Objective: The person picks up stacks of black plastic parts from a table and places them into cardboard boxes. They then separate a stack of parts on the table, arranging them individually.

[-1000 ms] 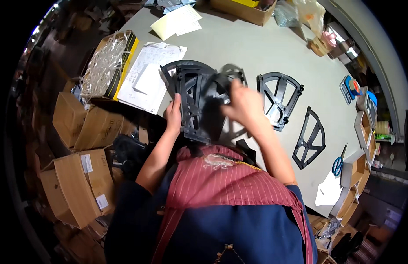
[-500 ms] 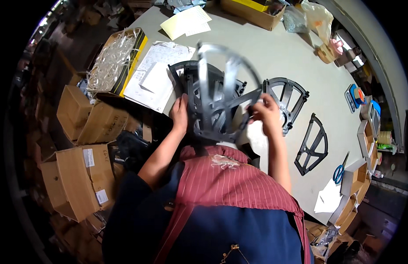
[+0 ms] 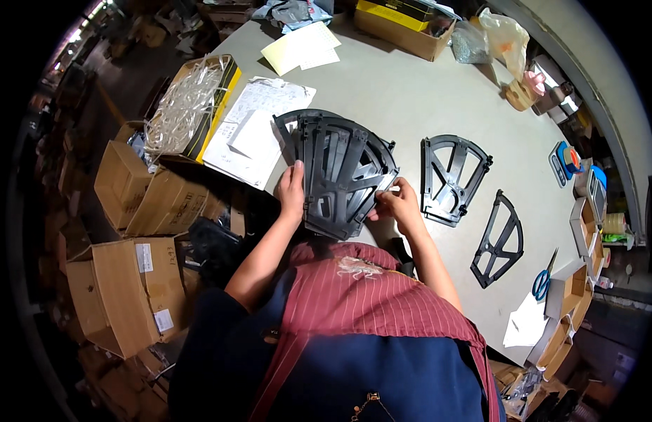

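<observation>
A stack of dark grey fan-shaped plastic frames [image 3: 340, 172] lies on the grey table [image 3: 396, 98] right in front of me. My left hand [image 3: 292, 191] grips the stack's near left edge. At its near right corner my right hand [image 3: 398, 205] pinches the edge, fingers closed on it. Two more of the same frames lie flat to the right: one [image 3: 452, 179] close by, another [image 3: 500, 239] further right.
Papers [image 3: 259, 130] and a yellow-edged box of clear plastic ties [image 3: 189, 105] lie to the left. Cardboard boxes [image 3: 129, 281] crowd the floor on the left. Blue scissors [image 3: 542, 281] and small trays line the right edge. A cardboard box [image 3: 403, 28] and bags stand at the far side.
The top frame was lifted and tilted up half a second ago; now it lies flat on the stack. My right hand has dropped from the stack's top to its near right corner.
</observation>
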Tool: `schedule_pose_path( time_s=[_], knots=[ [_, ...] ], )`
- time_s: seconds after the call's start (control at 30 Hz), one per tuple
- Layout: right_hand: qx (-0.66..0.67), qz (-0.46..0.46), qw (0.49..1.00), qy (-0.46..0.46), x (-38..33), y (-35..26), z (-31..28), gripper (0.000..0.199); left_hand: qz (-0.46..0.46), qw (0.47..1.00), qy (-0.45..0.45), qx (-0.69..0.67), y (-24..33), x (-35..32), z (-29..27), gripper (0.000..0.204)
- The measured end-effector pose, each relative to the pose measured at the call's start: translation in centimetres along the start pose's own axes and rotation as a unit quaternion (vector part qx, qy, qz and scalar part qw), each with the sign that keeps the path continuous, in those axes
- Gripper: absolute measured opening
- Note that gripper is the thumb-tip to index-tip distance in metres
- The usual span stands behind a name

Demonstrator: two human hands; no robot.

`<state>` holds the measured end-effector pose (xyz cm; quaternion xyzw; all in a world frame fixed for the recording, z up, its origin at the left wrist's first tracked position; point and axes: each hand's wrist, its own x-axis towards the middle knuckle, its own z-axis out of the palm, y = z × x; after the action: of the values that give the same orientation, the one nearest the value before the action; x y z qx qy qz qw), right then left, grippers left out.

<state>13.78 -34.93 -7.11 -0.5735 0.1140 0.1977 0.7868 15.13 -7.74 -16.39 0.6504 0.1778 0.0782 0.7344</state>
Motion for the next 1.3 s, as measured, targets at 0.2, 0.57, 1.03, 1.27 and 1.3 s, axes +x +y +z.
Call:
schedule_pose_path(
  time_s=[0.2, 0.57, 1.03, 1.27, 1.3],
  knots=[
    [-0.124, 0.024, 0.991, -0.033, 0.7, -0.4, -0.5, 0.029, -0.010, 1.000, 0.006, 0.004, 0.0, 0.0, 0.2, 0.047],
    [-0.627, -0.279, 0.722, 0.091, 3.3, -1.9, -0.1, 0.042, -0.005, 1.000, 0.002, 0.000, -0.5, 0.1, -0.1, 0.054],
    [-0.020, -0.055, 0.997, -0.042, 1.1, -3.1, 3.3, 0.025, 0.041, 0.998, 0.035, 0.025, -1.0, 0.3, -0.2, 0.046],
    [0.116, -0.101, 0.987, 0.035, -2.8, -3.2, -6.2, 0.017, -0.015, 1.000, -0.022, -0.005, 0.9, -0.6, -0.2, 0.057],
    [0.098, -0.094, 0.984, 0.116, -4.2, -4.4, -8.9, 0.015, 0.001, 1.000, -0.021, -0.010, 1.0, -0.8, -0.1, 0.056]
  ],
)
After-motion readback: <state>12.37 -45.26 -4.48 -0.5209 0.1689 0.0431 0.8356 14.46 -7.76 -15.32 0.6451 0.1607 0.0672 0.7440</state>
